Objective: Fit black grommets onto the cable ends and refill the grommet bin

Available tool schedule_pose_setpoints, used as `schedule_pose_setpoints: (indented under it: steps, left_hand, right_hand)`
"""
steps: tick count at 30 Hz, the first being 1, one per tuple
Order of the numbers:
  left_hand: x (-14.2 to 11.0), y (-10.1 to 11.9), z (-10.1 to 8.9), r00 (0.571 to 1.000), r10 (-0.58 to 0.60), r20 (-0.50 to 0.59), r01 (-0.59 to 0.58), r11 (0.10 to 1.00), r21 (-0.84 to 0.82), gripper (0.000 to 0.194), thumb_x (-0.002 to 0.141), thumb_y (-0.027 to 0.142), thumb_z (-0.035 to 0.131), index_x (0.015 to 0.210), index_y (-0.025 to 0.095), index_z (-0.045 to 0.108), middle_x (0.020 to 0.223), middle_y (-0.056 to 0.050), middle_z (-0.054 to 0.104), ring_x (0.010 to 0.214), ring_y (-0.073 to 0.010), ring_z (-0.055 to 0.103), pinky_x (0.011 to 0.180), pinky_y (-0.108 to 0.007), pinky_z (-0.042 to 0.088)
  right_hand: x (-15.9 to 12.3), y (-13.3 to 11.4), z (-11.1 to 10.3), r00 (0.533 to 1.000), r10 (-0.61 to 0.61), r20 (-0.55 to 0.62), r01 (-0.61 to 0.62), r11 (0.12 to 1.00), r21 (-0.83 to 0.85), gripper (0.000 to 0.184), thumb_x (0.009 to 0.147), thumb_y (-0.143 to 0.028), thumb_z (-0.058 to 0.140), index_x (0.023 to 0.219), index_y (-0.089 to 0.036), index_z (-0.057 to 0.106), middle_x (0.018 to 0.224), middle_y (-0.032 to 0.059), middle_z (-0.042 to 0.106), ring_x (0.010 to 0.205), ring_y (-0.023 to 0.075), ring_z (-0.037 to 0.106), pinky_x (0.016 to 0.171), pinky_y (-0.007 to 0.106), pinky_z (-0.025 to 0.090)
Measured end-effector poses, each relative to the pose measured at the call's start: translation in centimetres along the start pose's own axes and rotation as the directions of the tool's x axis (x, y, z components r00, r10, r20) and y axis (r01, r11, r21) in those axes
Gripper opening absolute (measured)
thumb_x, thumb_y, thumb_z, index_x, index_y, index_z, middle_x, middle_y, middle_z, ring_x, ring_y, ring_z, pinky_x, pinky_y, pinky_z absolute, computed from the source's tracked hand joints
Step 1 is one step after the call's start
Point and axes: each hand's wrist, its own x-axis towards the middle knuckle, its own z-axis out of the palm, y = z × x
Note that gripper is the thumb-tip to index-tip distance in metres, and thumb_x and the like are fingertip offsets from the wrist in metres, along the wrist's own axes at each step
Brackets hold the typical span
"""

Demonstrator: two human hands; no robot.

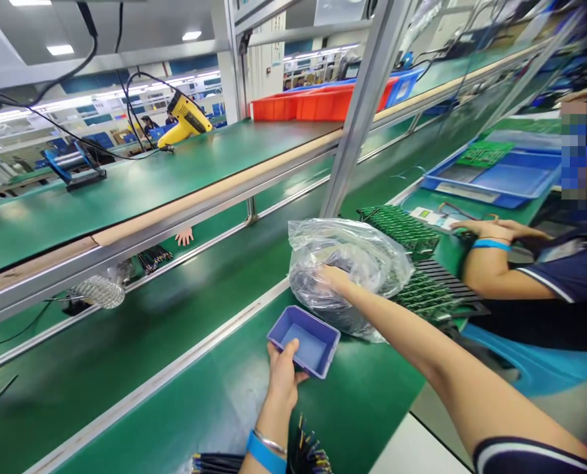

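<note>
Now, left hand [281, 372] gripping near edge of small blue tray [304, 340] on green worktop [362, 408], right hand [333, 278] flat and open on clear plastic bag [347, 263] just behind tray, racks of green circuit boards [412, 263] beside bag.

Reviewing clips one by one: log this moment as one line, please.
left hand: grips small blue tray | right hand: on clear plastic bag | co-worker's hand: by circuit boards
</note>
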Motion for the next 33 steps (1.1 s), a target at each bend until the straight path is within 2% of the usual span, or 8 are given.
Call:
schedule_pose_setpoints:
  steps: [4, 8, 12, 17, 20, 26, 29, 33]
  left_hand:
    - [-0.6, 0.6, 1.4, 0.999, 0.018, 0.045, -0.018, 1.0, -0.013, 0.045, 0.075, 0.042, 0.069, 0.107, 0.026, 0.043, 0.1, -0.004, 0.063, 0.082, -0.0183, 0.065, 0.067, -0.034, 0.057]
    - [-0.7, 1.2, 3.0, 0.995, 0.06, 0.082, -0.063, 0.998, 0.028, 0.045, 0.079, 0.048, 0.067, 0.109, 0.026, 0.043, 0.105, -0.005, 0.063, 0.086, -0.0189, 0.066, 0.066, -0.032, 0.058]
    - [-0.5, 2.0, 5.1, 0.994, 0.072, 0.081, -0.081, 0.991, 0.11, 0.056, 0.078, 0.059, 0.066, 0.115, 0.025, 0.041, 0.11, -0.009, 0.063, 0.088, -0.0216, 0.067, 0.065, -0.032, 0.058]
    - [0.1, 3.1, 7.5, 0.995, 0.083, 0.054, -0.092, 0.974, 0.206, 0.069, 0.076, 0.068, 0.062, 0.123, 0.024, 0.036, 0.117, -0.015, 0.062, 0.091, -0.0255, 0.068, 0.064, -0.035, 0.058]
    - [0.5, 3.5, 8.4, 0.995, 0.095, 0.043, -0.102, 0.964, 0.245, 0.073, 0.076, 0.07, 0.059, 0.127, 0.024, 0.035, 0.119, -0.017, 0.061, 0.093, -0.0282, 0.067, 0.064, -0.036, 0.057]
    - [0.9, 3.3, 8.4, 0.991, 0.108, 0.073, -0.123, 0.965, 0.234, 0.064, 0.086, 0.069, 0.043, 0.13, 0.024, 0.033, 0.123, -0.017, 0.059, 0.101, -0.028, 0.065, 0.062, -0.033, 0.058]
    - [1.1, 2.8, 7.8, 0.987, 0.132, 0.089, -0.149, 0.963, 0.224, 0.061, 0.088, 0.067, 0.041, 0.132, 0.025, 0.032, 0.128, -0.015, 0.057, 0.103, -0.0265, 0.065, 0.063, -0.032, 0.058]
    - [1.3, 2.3, 7.1, 0.988, 0.114, 0.109, -0.134, 0.97, 0.202, 0.062, 0.087, 0.069, 0.041, 0.131, 0.027, 0.033, 0.131, -0.015, 0.056, 0.103, -0.0269, 0.065, 0.063, -0.033, 0.059]
  right_hand:
    - [0.3, 0.4, -2.8, 0.999, 0.049, 0.021, -0.05, 0.998, 0.035, 0.026, 0.094, -0.034, 0.06, 0.115, -0.017, 0.059, 0.115, 0.0075, 0.06, 0.098, 0.0201, 0.061, 0.083, 0.038, 0.054]
    - [0.5, 1.3, -6.1, 0.996, 0.086, -0.023, -0.082, 0.988, 0.129, 0.026, 0.094, -0.034, 0.061, 0.112, -0.015, 0.06, 0.11, 0.0068, 0.061, 0.093, 0.0193, 0.062, 0.079, 0.037, 0.055]
    - [-0.8, 2.0, -7.6, 0.992, 0.093, -0.083, -0.066, 0.959, 0.277, 0.025, 0.093, -0.034, 0.061, 0.107, -0.013, 0.061, 0.103, 0.0047, 0.063, 0.085, 0.0173, 0.062, 0.072, 0.033, 0.056]
    - [-3.7, 1.8, -6.9, 0.987, 0.074, -0.145, -0.001, 0.892, 0.451, 0.023, 0.094, -0.034, 0.06, 0.103, -0.013, 0.061, 0.093, 0.0028, 0.063, 0.072, 0.0127, 0.061, 0.062, 0.027, 0.054]
    - [-6.1, 0.7, -5.8, 0.979, 0.04, -0.197, 0.062, 0.871, 0.486, 0.022, 0.094, -0.034, 0.06, 0.101, -0.013, 0.061, 0.088, 0.0014, 0.062, 0.068, 0.0116, 0.059, 0.06, 0.026, 0.052]
    - [-10.4, -3.5, -1.7, 0.951, -0.072, -0.301, 0.191, 0.901, 0.389, 0.021, 0.085, -0.028, 0.067, 0.1, -0.015, 0.061, 0.1, 0.0045, 0.061, 0.09, 0.0191, 0.059, 0.082, 0.039, 0.05]
    - [-11.0, -4.7, -0.8, 0.957, -0.186, -0.223, 0.256, 0.903, 0.345, 0.03, 0.077, -0.019, 0.069, 0.106, -0.016, 0.063, 0.104, 0.0071, 0.062, 0.094, 0.0211, 0.059, 0.087, 0.04, 0.048]
    - [-11.1, -4.9, -3.2, 0.933, -0.36, -0.026, 0.349, 0.882, 0.316, 0.047, 0.056, -0.007, 0.074, 0.1, -0.024, 0.071, 0.109, 0.0052, 0.067, 0.1, 0.0246, 0.063, 0.09, 0.034, 0.048]
